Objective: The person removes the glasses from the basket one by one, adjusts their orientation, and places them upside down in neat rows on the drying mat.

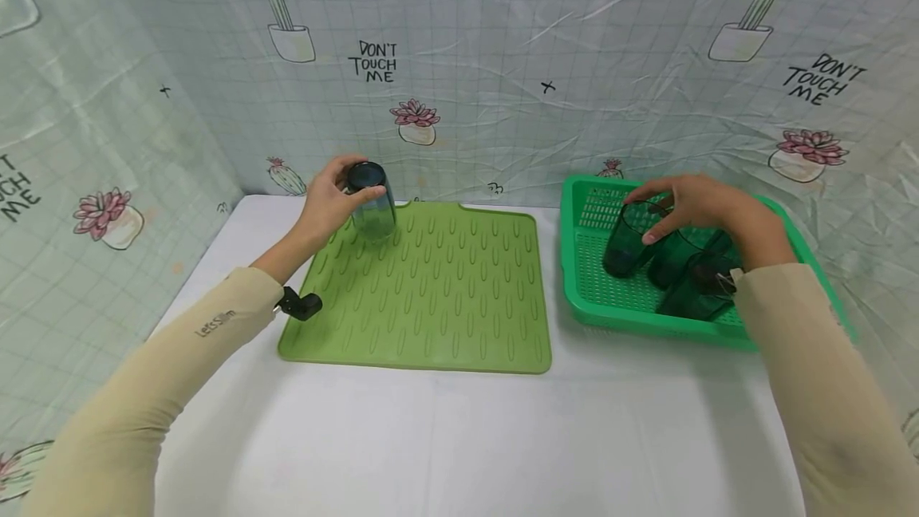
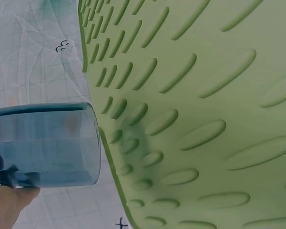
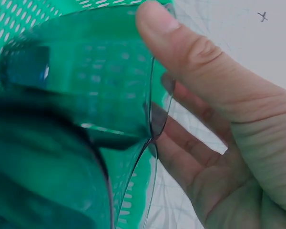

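Observation:
My left hand (image 1: 330, 202) grips a blue-tinted drinking glass (image 1: 376, 214) with thumb and fingers. The glass is upside down, its dark base at the top, over the back left corner of a green ridged drying mat (image 1: 445, 294). In the left wrist view its open rim end (image 2: 88, 143) faces the mat. Over a green basket (image 1: 567, 262), my right hand (image 1: 707, 202) pinches the rim of a dark tinted glass (image 1: 621, 250), thumb on the near side and fingers across. In the right wrist view this glass (image 3: 95, 81) stands beside another glass (image 3: 43, 186).
More dark glasses (image 1: 692, 297) lie in the basket, under and beside my right wrist. A white tablecloth (image 1: 431, 437) covers the table. Behind and to the left hangs a printed plastic curtain (image 1: 488, 118), close to the table's back edge.

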A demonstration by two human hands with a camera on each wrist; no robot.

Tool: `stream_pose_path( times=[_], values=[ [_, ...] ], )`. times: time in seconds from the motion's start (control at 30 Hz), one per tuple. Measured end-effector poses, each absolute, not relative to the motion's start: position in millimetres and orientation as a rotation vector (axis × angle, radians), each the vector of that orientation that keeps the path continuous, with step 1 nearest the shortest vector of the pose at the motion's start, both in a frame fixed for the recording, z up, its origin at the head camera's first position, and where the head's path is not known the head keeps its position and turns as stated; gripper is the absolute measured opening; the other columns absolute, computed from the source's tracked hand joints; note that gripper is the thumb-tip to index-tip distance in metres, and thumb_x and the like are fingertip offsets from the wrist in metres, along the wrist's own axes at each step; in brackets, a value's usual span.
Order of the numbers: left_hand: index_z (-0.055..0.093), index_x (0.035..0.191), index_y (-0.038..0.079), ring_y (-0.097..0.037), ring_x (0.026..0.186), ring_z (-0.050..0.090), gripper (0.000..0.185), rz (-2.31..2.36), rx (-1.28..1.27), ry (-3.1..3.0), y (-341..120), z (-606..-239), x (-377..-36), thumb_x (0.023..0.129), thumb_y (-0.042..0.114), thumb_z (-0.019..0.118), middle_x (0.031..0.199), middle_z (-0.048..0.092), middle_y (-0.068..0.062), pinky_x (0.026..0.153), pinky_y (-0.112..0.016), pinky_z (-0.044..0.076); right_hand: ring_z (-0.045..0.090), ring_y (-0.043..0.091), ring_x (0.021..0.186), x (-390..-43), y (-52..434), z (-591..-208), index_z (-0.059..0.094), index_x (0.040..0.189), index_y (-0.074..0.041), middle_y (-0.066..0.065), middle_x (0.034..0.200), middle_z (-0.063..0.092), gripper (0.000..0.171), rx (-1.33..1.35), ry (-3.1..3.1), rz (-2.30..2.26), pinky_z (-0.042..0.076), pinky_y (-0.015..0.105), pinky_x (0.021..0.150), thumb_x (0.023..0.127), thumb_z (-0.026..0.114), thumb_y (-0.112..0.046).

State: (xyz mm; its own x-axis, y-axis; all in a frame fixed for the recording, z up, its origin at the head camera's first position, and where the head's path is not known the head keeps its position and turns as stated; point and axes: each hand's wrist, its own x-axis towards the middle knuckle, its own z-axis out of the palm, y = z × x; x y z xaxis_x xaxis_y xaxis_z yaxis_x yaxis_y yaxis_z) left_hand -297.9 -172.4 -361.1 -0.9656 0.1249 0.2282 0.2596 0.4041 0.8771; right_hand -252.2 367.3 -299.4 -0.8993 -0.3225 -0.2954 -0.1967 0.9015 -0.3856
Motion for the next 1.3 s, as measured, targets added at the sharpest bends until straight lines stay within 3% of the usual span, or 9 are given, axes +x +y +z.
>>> stream_pose_path(
  times=[0.97, 1.3],
  values=[
    [0.048, 0.149, 0.01, -0.028, 0.135, 0.05, 0.065, -1.654, -0.376, -2.509, -180.6, -373.0, -299.4, 0.093, 0.026, 0.077, 0.145, 0.052, -0.015, 0.111, -0.047, 0.044, 0.049, 0.049, 0.13, -251.9, 363.0, -296.4, 0.053, 0.148, -0.01, 0.026, 0.151, 0.044, 0.078, -0.345, 2.667, -0.538, 0.047, 0.065, 0.096, 0.081, 0.088, -0.03],
    [0.047, 0.148, 0.004, -0.029, 0.137, 0.049, 0.066, -1.692, -0.379, -2.506, -174.7, -378.1, -304.2, 0.093, 0.024, 0.078, 0.145, 0.051, -0.016, 0.112, -0.046, 0.043, 0.047, 0.05, 0.132, -254.4, 362.6, -295.3, 0.054, 0.147, -0.01, 0.025, 0.152, 0.043, 0.077, -0.365, 2.654, -0.542, 0.047, 0.065, 0.097, 0.081, 0.088, -0.029]
  ],
)
